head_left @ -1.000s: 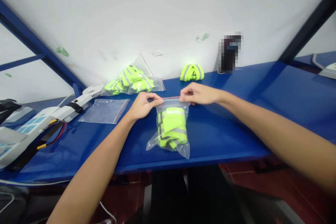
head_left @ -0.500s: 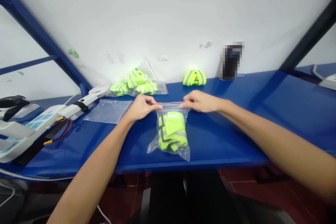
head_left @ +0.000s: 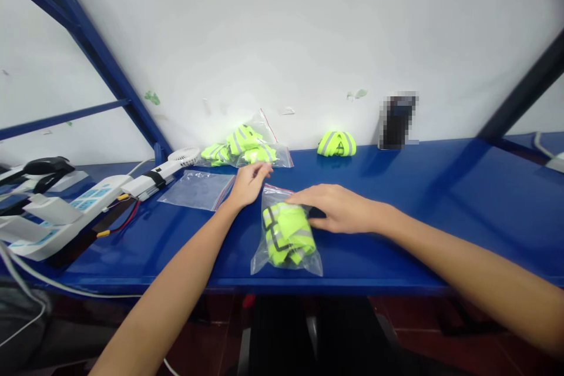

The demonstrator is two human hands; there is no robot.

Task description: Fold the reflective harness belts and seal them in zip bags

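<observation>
A clear zip-lock bag (head_left: 259,255) with a red-lined top lies near the table's front edge. Inside it is a folded neon yellow strap bundle (head_left: 288,232) with grey reflective bands and black edging. My right hand (head_left: 337,207) grips the bag's upper right side, fingers over the top and thumb at the side. Just behind the bag's top left corner is my left hand (head_left: 250,183), its fingers bent together; whether anything is in them is hidden. Beside it on the left lies a flat zip-lock bag (head_left: 196,190) with nothing inside.
Bagged yellow reflective bundles (head_left: 242,144) are piled against the wall. A loose rolled bundle (head_left: 337,144) sits farther right, with a blurred dark object (head_left: 398,121) beyond it. A power strip (head_left: 94,197), a small white fan (head_left: 184,156) and cables crowd the blue table's (head_left: 396,235) left side.
Both hands have left the bag's zip edge. My right hand has come down onto the bag's upper right, my left hand has drawn away from its top. The view has shifted slightly.
</observation>
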